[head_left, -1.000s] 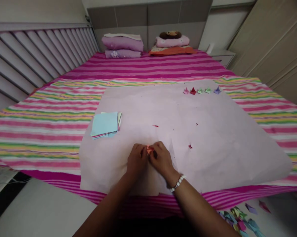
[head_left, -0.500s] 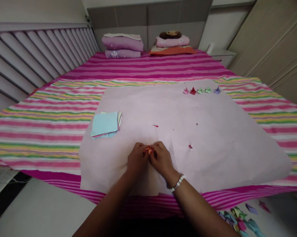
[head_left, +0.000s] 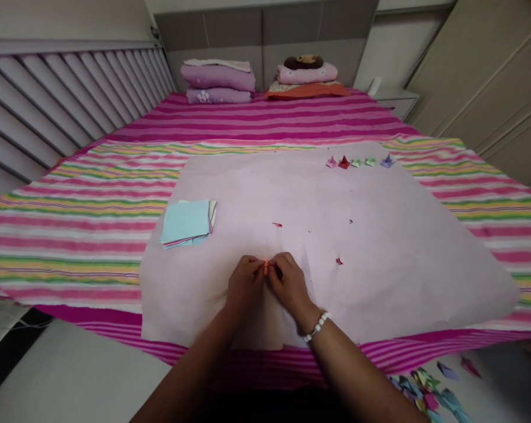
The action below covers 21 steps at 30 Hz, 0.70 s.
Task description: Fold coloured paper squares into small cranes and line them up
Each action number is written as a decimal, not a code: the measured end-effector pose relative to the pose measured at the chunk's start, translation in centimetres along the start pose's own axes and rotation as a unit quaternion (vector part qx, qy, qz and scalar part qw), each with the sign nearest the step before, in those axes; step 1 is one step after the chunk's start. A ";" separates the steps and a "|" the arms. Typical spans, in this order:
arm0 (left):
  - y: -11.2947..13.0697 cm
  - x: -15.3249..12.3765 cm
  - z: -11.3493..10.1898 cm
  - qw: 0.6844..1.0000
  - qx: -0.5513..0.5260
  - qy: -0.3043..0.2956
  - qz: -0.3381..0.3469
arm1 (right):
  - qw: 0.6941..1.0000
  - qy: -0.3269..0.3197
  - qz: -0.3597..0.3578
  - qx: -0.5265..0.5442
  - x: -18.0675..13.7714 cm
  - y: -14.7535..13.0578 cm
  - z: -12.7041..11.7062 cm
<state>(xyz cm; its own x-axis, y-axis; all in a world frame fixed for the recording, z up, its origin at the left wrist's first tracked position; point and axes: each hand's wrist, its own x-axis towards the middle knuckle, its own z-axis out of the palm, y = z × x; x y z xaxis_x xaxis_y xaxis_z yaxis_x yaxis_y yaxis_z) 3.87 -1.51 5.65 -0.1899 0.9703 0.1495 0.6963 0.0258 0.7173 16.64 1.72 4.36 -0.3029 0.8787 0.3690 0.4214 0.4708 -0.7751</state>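
Observation:
A small folded piece of orange-red paper [head_left: 266, 268] is pinched between my two hands, low over the large pale sheet [head_left: 380, 235]. My left hand [head_left: 246, 282] grips its left side with closed fingertips. On its right side, the thumb and fingers of my right hand [head_left: 290, 283] are closed too, with a white bead bracelet [head_left: 318, 326] at the wrist. Fingers hide much of the folded paper. A stack of square paper [head_left: 186, 221], light blue on top, lies beyond my left hand. Small red scraps [head_left: 339, 261] lie to the right of my hands and further back.
Several small folded paper pieces [head_left: 356, 162] stand in a row at the sheet's far right. More folded papers [head_left: 430, 395] lie in a heap below the bed's front edge. Folded bedding [head_left: 219, 79] and a pink pillow [head_left: 308, 73] rest by the headboard [head_left: 265, 35]. A striped bedspread [head_left: 80, 229] surrounds the sheet.
The orange-red paper looks narrower and more upright between my fingertips, which have drawn closer around it. My arms stay in nearly the same place.

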 end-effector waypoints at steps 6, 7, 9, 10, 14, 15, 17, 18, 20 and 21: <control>-0.3 -0.2 0.3 1.000 -0.004 0.002 0.012 | 1.000 -0.007 0.000 -0.021 0.0 0.4 0.4; -0.3 -0.2 0.3 1.000 -0.004 0.003 0.014 | 1.000 -0.010 -0.001 -0.022 0.0 0.4 0.4; -0.4 -0.1 0.4 1.000 -0.004 0.004 0.018 | 1.000 -0.014 -0.002 -0.018 -0.1 0.5 0.4; -0.5 -0.1 0.4 1.000 -0.006 0.004 0.020 | 1.000 -0.014 -0.004 -0.016 -0.1 0.5 0.4; -0.7 0.2 0.4 0.999 -0.017 0.007 0.033 | 1.000 -0.016 -0.006 -0.013 -0.1 0.4 0.3; -0.8 0.3 0.4 0.999 -0.020 0.008 0.036 | 1.000 -0.016 -0.005 -0.013 -0.1 0.4 0.3; -1.0 0.3 0.4 0.999 -0.026 0.014 0.042 | 1.000 -0.017 -0.002 -0.011 0.0 0.3 0.3; -1.1 0.3 0.4 0.998 -0.028 0.018 0.044 | 1.000 -0.017 -0.001 -0.010 0.0 0.3 0.3; -1.2 0.2 0.4 0.998 -0.033 0.024 0.048 | 1.000 -0.015 0.001 -0.010 0.0 0.2 0.3; -1.3 0.1 0.4 0.998 -0.035 0.026 0.050 | 1.000 -0.014 0.001 -0.012 0.0 0.2 0.3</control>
<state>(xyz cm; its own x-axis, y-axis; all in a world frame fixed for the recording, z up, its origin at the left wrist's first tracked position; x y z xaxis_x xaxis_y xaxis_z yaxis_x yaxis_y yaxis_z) 3.22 -1.33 4.50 -0.1591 0.9534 0.2563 0.6631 -0.0891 0.7432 16.46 1.81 4.03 -0.3259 0.8773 0.3524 0.4421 0.4709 -0.7635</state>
